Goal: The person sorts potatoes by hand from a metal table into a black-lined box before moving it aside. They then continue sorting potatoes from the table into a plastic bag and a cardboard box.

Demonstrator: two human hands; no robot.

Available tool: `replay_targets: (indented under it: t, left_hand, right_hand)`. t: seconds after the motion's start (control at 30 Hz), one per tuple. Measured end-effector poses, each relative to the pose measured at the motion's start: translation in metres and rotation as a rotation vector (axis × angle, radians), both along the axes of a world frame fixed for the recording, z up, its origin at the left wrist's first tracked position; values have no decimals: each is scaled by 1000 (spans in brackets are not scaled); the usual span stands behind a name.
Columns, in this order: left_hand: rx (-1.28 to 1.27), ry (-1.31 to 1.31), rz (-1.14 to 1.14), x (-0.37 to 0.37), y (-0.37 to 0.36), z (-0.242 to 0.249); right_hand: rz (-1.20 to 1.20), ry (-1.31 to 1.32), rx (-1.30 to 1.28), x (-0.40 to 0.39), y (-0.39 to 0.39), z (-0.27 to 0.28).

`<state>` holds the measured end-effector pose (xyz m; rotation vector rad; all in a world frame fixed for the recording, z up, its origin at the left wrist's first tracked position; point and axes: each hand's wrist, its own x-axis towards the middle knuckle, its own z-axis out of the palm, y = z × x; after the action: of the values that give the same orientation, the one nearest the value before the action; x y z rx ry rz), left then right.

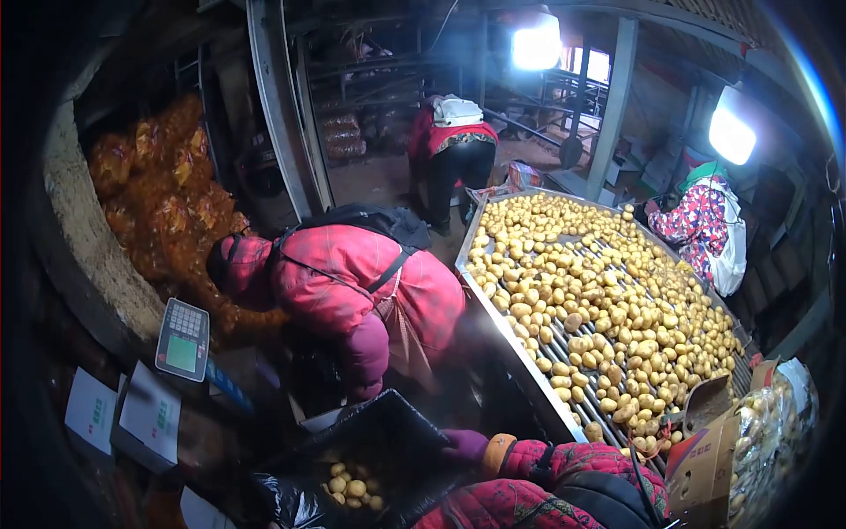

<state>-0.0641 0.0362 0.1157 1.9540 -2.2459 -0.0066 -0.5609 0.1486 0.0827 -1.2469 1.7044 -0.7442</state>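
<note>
Lamps [536, 44] are glaring through a dim shed, and down near six o'clock the box [392, 432] is sitting with a black liner [293, 501] spread inside. Its mouth is facing up; the long axis seems to be running from two o'clock to eight, though shadow is blurring the corners. A small heap of potatoes [354, 488] is lying in it. Now the grip: the right hand [465, 445], gloved in purple, is resting at the rim on the three o'clock side, but whether those fingers are clenching it, I can't tell. The left hand isn't showing; what looks like its sleeve [493, 510] is crossing the bottom edge. Steadying is looking like the key: keeping the rim level and the liner well over the edges would be serving best. Outward from the box, a co-worker [352, 273] in red is bending at twelve, the scale [182, 339] is standing at ten, cartons [152, 414] are sitting just past nine. At two, the table [518, 354] is bearing a broad spread of potatoes; at three, an open carton [705, 467] is leaning by a clear bag [771, 432]. Farther out, one person [454, 141] is stooping past twelve, another [705, 216] is working beyond the table.
</note>
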Motion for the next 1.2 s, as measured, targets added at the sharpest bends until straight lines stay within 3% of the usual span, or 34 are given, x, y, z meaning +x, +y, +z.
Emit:
replay_targets:
  t: [0.07,0.17,0.23,0.37,0.47,0.5,0.53,0.57,0.7,0.83,1.07,1.2]
  left_hand:
    - [-127,-72,-80,6,4,-3]
    - [-712,-347,-384,10,7,-9]
    - [243,-1,96,2,4,5]
    - [246,187,121,-10,18,27]
    - [41,239,72,-3,39,2]
    - [71,361,121,-7,39,6]
    - [210,344,181,-16,38,27]
    - [165,340,156,-17,39,28]
    - [9,252,54,-31,38,48]
    - [159,357,151,-62,31,100]
    - [8,300,79,-34,37,47]
    - [51,311,93,-55,34,88]
  right_hand:
    - [-7,17,7,1,-1,6]
    - [-25,4,18,5,3,15]
    - [-28,-22,16,3,1,18]
    - [-30,-39,-34,4,2,19]
    - [-42,-93,-92,1,6,-1]
    - [-70,-190,-51,5,6,8]
    - [-108,-279,-21,6,6,16]
    - [-103,-267,-24,1,9,-7]
    - [-93,-143,46,5,6,15]
    - [-93,-36,-51,3,7,4]
    - [-75,4,-26,1,5,5]
    - [-71,40,-25,3,6,0]
